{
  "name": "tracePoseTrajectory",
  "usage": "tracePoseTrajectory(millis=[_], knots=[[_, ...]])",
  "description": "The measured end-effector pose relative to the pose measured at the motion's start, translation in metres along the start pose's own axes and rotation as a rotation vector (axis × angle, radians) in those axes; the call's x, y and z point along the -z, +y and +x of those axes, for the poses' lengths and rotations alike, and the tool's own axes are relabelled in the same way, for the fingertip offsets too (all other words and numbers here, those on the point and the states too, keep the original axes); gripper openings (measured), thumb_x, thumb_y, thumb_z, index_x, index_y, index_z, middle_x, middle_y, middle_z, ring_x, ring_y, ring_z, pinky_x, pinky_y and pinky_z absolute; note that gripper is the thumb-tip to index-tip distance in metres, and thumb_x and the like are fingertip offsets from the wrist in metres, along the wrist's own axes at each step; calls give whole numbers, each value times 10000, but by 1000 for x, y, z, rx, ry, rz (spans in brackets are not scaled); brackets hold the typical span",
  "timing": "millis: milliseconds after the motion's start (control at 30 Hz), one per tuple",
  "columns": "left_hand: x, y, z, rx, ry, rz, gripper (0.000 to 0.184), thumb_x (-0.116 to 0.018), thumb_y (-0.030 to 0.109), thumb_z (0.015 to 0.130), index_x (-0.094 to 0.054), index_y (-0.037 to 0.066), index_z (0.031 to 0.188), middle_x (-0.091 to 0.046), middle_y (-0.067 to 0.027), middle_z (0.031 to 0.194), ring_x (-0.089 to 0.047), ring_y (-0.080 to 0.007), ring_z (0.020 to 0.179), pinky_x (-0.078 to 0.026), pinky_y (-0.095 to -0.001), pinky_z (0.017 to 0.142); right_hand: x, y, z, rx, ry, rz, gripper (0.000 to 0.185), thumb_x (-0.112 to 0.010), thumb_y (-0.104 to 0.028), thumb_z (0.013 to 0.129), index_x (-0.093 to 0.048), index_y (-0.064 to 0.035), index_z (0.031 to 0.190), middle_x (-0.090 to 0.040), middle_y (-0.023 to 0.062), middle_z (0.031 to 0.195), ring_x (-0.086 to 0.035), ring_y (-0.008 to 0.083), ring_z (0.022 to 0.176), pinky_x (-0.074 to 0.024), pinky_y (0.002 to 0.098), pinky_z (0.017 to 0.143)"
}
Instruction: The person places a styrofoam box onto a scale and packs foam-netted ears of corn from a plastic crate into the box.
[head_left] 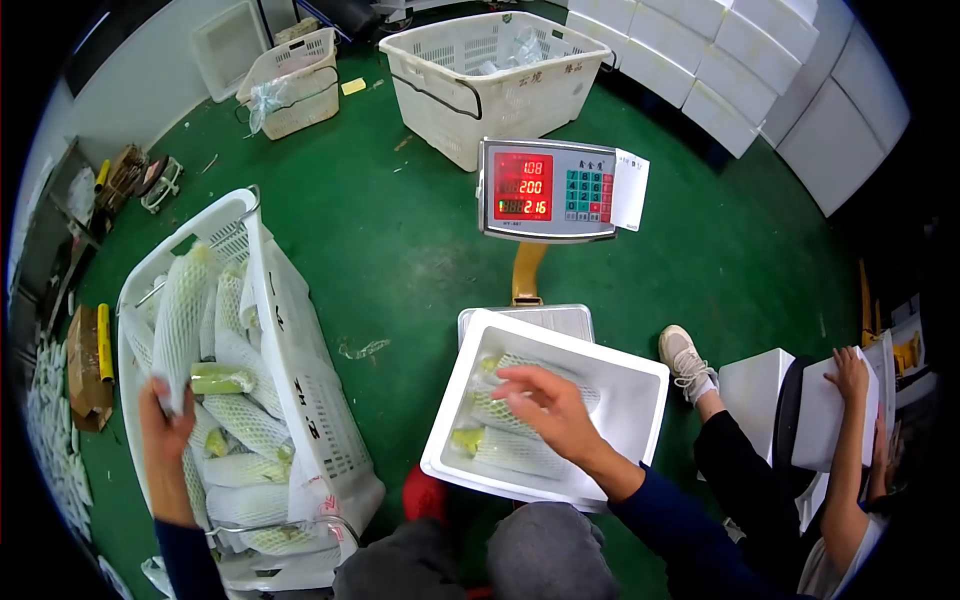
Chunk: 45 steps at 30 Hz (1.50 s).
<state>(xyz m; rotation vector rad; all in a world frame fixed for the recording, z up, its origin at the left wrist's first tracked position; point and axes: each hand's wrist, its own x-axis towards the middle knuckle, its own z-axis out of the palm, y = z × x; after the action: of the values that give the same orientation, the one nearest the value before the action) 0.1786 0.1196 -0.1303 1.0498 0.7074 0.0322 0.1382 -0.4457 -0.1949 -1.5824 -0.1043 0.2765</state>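
Observation:
My left hand (168, 425) is closed round the lower end of a long pale vegetable in a white foam net (182, 315). It holds this upright over a white plastic crate (285, 340) filled with several similar netted vegetables (245, 425). My right hand (548, 405) is over a white foam box (640, 405), fingers apart, with nothing held. Several netted vegetables (515, 452) lie in the left part of the box, under and beside that hand. The box rests on the metal platform of a scale (575, 320), whose display (523, 187) is lit red.
A large white crate (500, 110) and a smaller one (300, 95) stand at the back. White foam boxes (700, 60) are stacked at the back right. At the right, a seated person's hand (850, 375) touches a white box (822, 425). A cardboard box (88, 370) is at the left.

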Motion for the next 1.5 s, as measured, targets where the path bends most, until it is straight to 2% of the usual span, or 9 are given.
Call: tracePoseTrajectory(millis=[233,333,467,667,900,1167,1233,1300,1500], knots=[[-127,-100,-160,-53,-714,1135,467,-712,85,684,-636,26,1141,-690,-108,920,-679,-252,774,-544,-355,639,-105,-67,18,92,-395,608,966,-806,-144,803,-224,-47,1568,-579,170,1356,-541,285,1304,-406,414,1109],[-171,-109,-152,-1027,-917,1155,230,-777,119,774,-700,27,969,-694,-139,906,-666,-309,820,-526,-381,767,-58,-59,3,-66,-95,461,675,-826,-75,754,-511,-16,1348,-664,101,1174,-645,193,1070,-530,375,947],[-50,-65,-101,-747,57,1323,118,-669,93,828,-628,-3,884,-621,-114,788,-608,-254,739,-476,-359,697,22,14,-37,67,9,-712,828,-815,-270,690,-489,-30,1412,-613,191,1294,-608,367,1178,-477,417,1019],[90,-93,-86,-803,-215,1719,509,-750,268,754,-620,-28,1147,-623,-242,1065,-598,-435,1002,-496,-488,873,1,66,-54,215,-46,-1075,676,-685,-475,888,-544,-28,1375,-560,278,1226,-525,448,1114,-434,517,987],[21,-59,-56,-164,137,1883,814,-762,645,682,-644,-99,991,-697,-272,1028,-694,-398,954,-543,-454,849,-28,33,-53,227,226,-557,166,-692,-75,877,-706,12,1018,-689,156,907,-649,285,805,-521,357,732],[70,43,102,-560,805,1377,628,-750,484,765,-626,10,1158,-718,-177,1005,-690,-362,939,-537,-503,788,-23,45,-57,6,233,-369,183,-649,-124,944,-723,35,894,-726,89,817,-662,136,761,-517,274,712],[205,25,230,-1226,222,2120,369,-661,281,879,-653,104,1202,-727,-98,982,-677,-324,860,-481,-520,837,-5,60,-67,-81,274,-346,214,-641,-149,954,-727,37,895,-728,76,813,-658,125,756,-523,279,710],[180,15,210,-1013,329,2321,395,-639,235,893,-634,128,1273,-709,-102,1144,-670,-303,994,-446,-531,945,-5,45,-79,-168,309,-388,238,-657,-189,954,-738,30,910,-732,80,819,-662,126,778,-524,277,725],[57,29,65,-610,56,432,654,-695,294,849,-507,48,1424,-607,-138,1299,-640,-265,1082,-498,-420,996,16,14,-83,-184,181,15,453,-676,-260,956,-588,-42,1343,-704,85,1127,-639,160,1053,-491,281,843]])
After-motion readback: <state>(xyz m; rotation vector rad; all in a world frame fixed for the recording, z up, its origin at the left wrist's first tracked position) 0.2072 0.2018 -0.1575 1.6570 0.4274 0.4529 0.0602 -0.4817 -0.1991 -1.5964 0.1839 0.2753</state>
